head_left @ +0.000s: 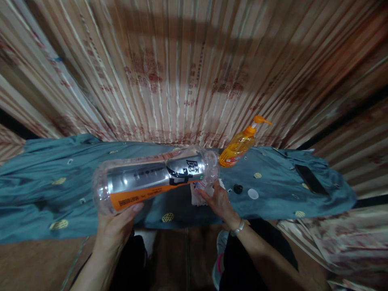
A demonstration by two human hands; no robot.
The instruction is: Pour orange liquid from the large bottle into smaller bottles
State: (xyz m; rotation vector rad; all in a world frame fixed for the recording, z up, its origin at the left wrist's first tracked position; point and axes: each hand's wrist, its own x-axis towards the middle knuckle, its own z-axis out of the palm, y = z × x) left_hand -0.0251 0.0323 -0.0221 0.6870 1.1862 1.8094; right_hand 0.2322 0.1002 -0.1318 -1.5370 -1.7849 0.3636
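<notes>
My left hand [117, 226] holds a large clear plastic bottle [151, 180] on its side by the base end; the bottle has a silver, black and orange label and its neck points right. My right hand [220, 202] is at the bottle's neck end, fingers pinching a white cloth or tissue [198, 194] that lies on the table beneath the bottle's mouth. A small black cap [238, 188] and a white round lid [253, 194] lie on the cloth just right of that hand.
A blue-grey cloth with yellow dots [45, 190] covers the narrow table. An orange pump bottle [239, 145] stands at the back, a black phone [311, 180] lies at the right. Striped curtains [182, 72] hang behind; my legs and shoes show below.
</notes>
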